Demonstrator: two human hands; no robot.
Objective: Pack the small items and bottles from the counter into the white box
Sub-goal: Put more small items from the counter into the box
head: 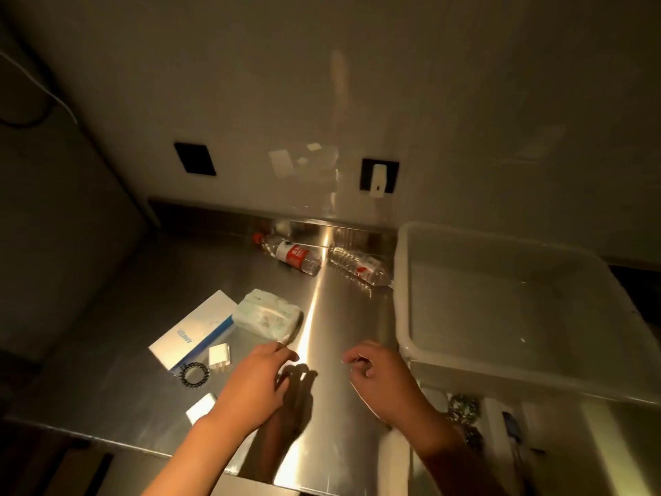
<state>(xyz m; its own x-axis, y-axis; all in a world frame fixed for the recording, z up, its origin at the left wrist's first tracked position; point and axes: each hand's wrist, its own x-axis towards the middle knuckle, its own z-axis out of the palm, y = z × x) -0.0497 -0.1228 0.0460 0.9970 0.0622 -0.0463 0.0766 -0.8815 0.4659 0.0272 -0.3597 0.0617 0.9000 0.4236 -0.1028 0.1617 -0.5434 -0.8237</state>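
Note:
On the steel counter [343, 316] lie two clear bottles at the back: a red-labelled bottle [291, 255] and a second bottle [361, 268] beside the white box [402, 298], which looks empty. Nearer me are a tissue pack [268, 318], a white and blue carton [195, 332], a white charger plug [219, 358], a black bead bracelet [194, 374] and a small white block [200, 408]. My left hand [250, 384] hovers just below the tissue pack, fingers relaxed, holding nothing. My right hand [382, 377] hangs loosely curled and empty left of the box.
The white box overhangs the counter's right end. Below it, at the right, are a patterned object [463, 409] and a dark tool [513, 429]. A wall with a black outlet [195, 159] and a plugged-in white adapter [378, 177] rises behind the counter.

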